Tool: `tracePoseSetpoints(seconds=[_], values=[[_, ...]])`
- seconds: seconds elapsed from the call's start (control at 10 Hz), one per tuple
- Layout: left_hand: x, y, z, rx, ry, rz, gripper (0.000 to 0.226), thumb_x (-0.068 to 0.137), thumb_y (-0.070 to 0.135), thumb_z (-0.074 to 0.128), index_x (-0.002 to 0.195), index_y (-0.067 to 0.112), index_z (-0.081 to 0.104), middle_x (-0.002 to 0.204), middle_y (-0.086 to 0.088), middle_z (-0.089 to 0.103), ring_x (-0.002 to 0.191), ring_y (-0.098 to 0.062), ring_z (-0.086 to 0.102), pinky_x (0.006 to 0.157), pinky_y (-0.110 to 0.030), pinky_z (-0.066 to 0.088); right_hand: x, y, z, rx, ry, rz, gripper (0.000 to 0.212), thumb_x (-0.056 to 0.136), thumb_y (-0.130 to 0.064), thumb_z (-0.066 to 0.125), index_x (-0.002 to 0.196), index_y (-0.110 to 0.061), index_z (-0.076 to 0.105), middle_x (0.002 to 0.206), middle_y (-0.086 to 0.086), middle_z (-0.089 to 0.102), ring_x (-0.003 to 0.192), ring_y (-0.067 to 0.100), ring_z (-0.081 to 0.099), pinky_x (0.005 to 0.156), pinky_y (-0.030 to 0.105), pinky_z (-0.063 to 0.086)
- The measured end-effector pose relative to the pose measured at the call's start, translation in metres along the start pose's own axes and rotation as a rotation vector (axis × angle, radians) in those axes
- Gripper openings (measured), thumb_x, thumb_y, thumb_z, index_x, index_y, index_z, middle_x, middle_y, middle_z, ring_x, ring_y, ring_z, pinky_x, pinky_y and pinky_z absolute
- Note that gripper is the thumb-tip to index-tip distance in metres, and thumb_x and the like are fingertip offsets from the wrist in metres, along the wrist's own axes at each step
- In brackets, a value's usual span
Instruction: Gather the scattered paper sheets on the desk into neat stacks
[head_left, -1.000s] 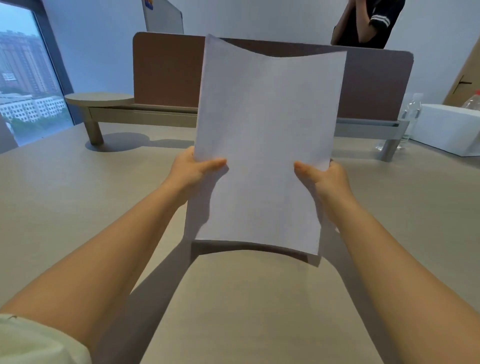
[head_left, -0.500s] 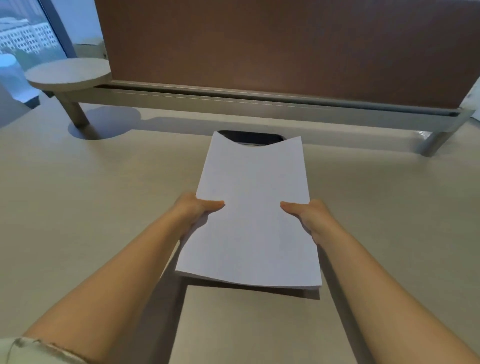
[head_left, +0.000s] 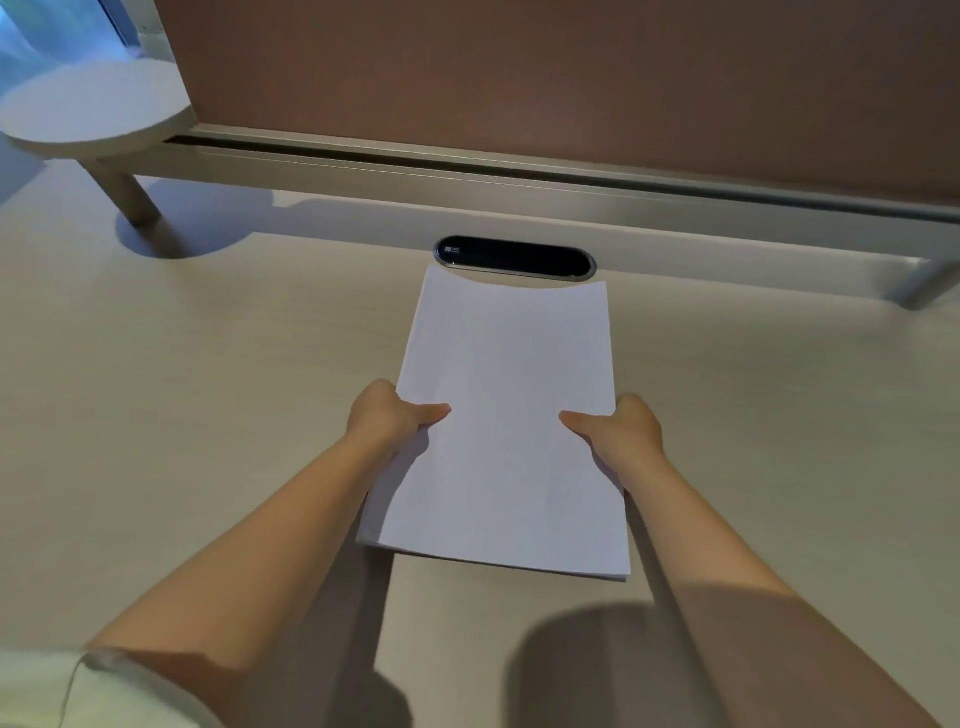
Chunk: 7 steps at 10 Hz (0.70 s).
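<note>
We look down on a wide pale desk (head_left: 156, 415) that fills most of the view, and along its far edge stands a brown partition panel (head_left: 519, 78) on a grey rail (head_left: 467, 179) with short legs. At the far left a round grey shelf (head_left: 88, 111) juts out from the rail on its own leg. In the middle of the desk we hold a stack of white paper sheets (head_left: 511, 415), its edges fairly even, lying lengthwise away from us; its far edge curls up slightly and just overlaps the rim of a black oval cable slot (head_left: 514, 255) set in the desktop. Whether the stack's near edge rests on the desk or sits a little above it we cannot tell, though a shadow shows beneath it. Our left hand (head_left: 387, 415) grips the stack's left edge, thumb laid on top and fingers hidden under the sheets, and our right hand (head_left: 623, 428) grips the right edge the same way, both clamped on the paper. A white sleeve (head_left: 62, 691) shows at the lower left corner
</note>
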<state>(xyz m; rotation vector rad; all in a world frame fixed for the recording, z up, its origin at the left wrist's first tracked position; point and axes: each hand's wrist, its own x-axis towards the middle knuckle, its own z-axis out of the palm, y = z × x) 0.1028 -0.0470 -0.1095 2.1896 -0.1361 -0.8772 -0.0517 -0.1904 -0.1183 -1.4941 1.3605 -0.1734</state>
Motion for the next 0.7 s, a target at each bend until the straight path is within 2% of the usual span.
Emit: tracePoseSetpoints(seconds=[0.1,0.2,0.4,0.5,0.6,0.7], values=[[0.01,0.007,-0.001,0.063,0.039,0.018,0.048,0.076,0.032,0.074,0.103,-0.002,0.052,0.108,-0.013,0.062,0.085,-0.029,0.056,0.066,-0.033,0.043,0.009,-0.009,0.003,-0.097,0.034,-0.022,0.052,0.076,-0.027,0.072,0.116,-0.001,0.051,0.114,0.012,0.06,0.098,0.03,0.06,0.076,0.031,0.048],[0.016,0.013,0.0,0.115,0.073,0.047,0.047,0.079,0.03,0.072,0.106,0.0,0.048,0.111,-0.013,0.058,0.086,-0.026,0.05,0.067,-0.032,0.039,0.013,-0.016,0.006,-0.136,0.048,-0.04,0.052,0.078,-0.027,0.07,0.117,-0.001,0.049,0.115,0.012,0.06,0.094,0.028,0.058,0.075,0.031,0.047],[0.024,0.018,0.001,0.228,0.095,0.074,0.052,0.079,0.031,0.071,0.111,-0.001,0.047,0.115,-0.015,0.059,0.092,-0.029,0.053,0.068,-0.032,0.038,0.016,-0.025,0.008,-0.207,0.068,-0.052,0.057,0.083,-0.024,0.066,0.123,0.001,0.035,0.125,0.015,0.051,0.098,0.03,0.054,0.074,0.033,0.042],[0.025,0.024,0.003,0.388,0.131,0.08,0.058,0.077,0.037,0.072,0.114,0.001,0.046,0.117,-0.013,0.057,0.102,-0.031,0.055,0.072,-0.035,0.042,0.014,-0.025,0.01,-0.316,0.087,-0.074,0.062,0.083,-0.028,0.064,0.127,-0.002,0.03,0.131,0.015,0.046,0.105,0.03,0.051,0.081,0.036,0.043],[0.014,0.035,0.001,0.694,0.244,0.186,0.074,0.078,0.046,0.067,0.131,0.006,0.035,0.136,-0.013,0.04,0.124,-0.031,0.041,0.095,-0.039,0.037,0.006,-0.034,0.007,-0.483,0.161,-0.147,0.08,0.081,-0.037,0.066,0.14,-0.005,0.022,0.144,0.013,0.031,0.132,0.031,0.032,0.104,0.041,0.032],[-0.007,0.031,0.001,0.577,0.308,0.418,0.083,0.083,0.042,0.063,0.145,0.011,0.017,0.152,-0.012,0.017,0.138,-0.03,0.021,0.109,-0.038,0.023,-0.013,-0.031,-0.001,-0.327,0.21,-0.319,0.077,0.082,-0.035,0.065,0.142,-0.012,0.023,0.146,0.006,0.026,0.135,0.026,0.026,0.108,0.039,0.027]])
